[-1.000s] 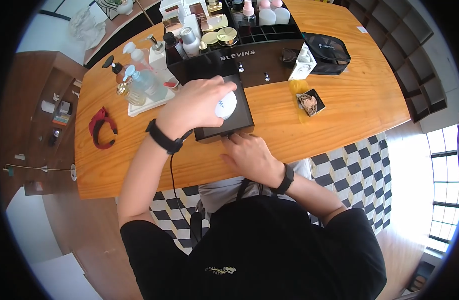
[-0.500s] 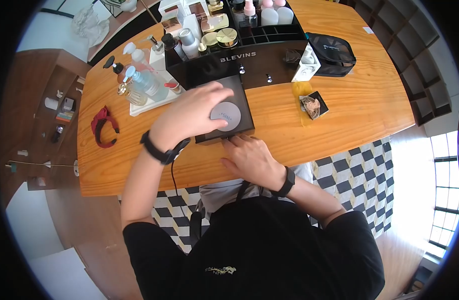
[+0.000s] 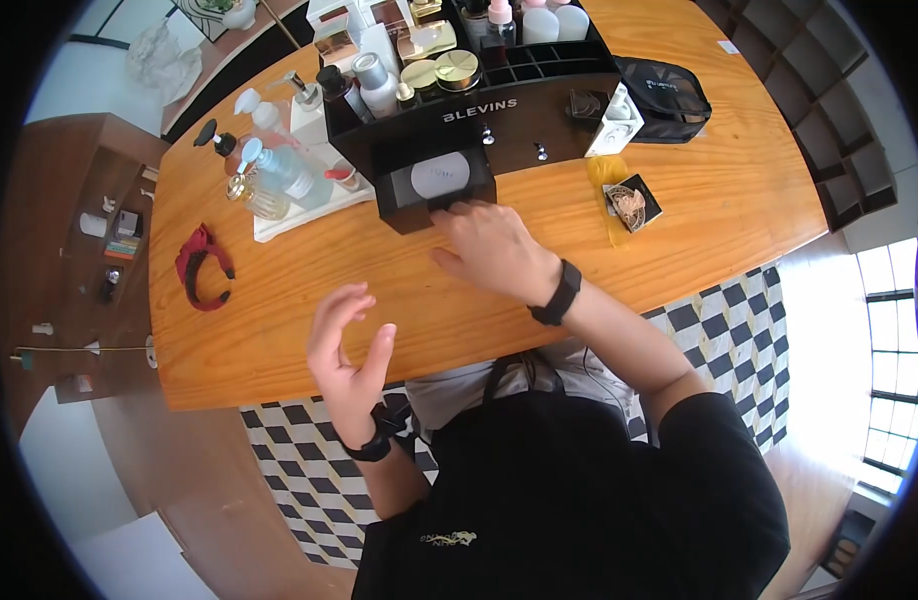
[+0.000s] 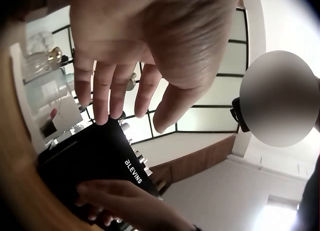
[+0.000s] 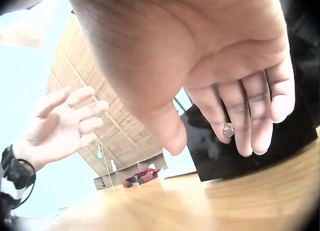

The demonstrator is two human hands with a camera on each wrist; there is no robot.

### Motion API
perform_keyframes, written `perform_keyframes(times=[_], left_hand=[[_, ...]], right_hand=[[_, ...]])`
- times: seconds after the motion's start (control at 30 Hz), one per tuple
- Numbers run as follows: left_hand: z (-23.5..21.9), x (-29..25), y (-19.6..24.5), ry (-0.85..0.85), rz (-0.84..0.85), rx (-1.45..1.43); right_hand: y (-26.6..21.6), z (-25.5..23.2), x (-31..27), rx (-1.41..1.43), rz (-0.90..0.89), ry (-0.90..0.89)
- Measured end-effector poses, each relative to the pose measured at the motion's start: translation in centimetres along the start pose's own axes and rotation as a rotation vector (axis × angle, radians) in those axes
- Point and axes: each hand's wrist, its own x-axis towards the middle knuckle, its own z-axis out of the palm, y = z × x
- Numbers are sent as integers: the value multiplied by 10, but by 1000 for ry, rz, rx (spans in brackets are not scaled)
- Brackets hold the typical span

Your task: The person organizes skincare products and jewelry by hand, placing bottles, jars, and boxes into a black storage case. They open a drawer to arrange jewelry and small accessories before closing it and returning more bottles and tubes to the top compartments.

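Observation:
In the head view my right hand point(image 3: 499, 248) is at the front of a black drawer point(image 3: 403, 214), which stands partly out of the black organizer point(image 3: 524, 125) marked BLEVINS. Its fingers lie fairly straight against the drawer front, with a small clear knob point(image 5: 228, 130) showing between two of them in the right wrist view. A round, flat white case point(image 3: 439, 176) with faint lettering lies inside the drawer. My left hand point(image 3: 347, 350) hovers over the table's near edge, fingers spread and loosely bent, holding nothing.
Pump bottles point(image 3: 289, 175) stand on a white tray point(image 3: 279, 229) left of the organizer. A red headband point(image 3: 191, 262) lies farther left. To the right are a black mesh pouch point(image 3: 664, 98), a white box point(image 3: 616, 125) and a small dark box point(image 3: 639, 200) with a hair clip.
My left hand has let go of the round white case in the drawer and drawn back toward my body. The drawer has slid inward, with my right hand following at its front.

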Motion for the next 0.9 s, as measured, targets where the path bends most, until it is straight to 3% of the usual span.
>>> perform_keyframes(times=[0.1, 0.53, 0.6, 0.8, 0.83, 0.9], left_hand=[[4, -10, -10, 129, -70, -144], [25, -2, -16, 107, -37, -136], [30, -2, -14, 78, -21, -144], [35, -6, -8, 56, -47, -103], [35, -8, -8, 26, -44, -74], [38, -6, -5, -10, -41, -50]], right_hand=[[5, 2, 16, -16, 28, 3], [25, 14, 50, 18, 93, 30], [27, 15, 47, 20, 10, 137], [18, -36, -12, 64, 62, 182], [21, -54, -29, 69, 203, 61], [50, -68, -61, -24, 144, 235]])
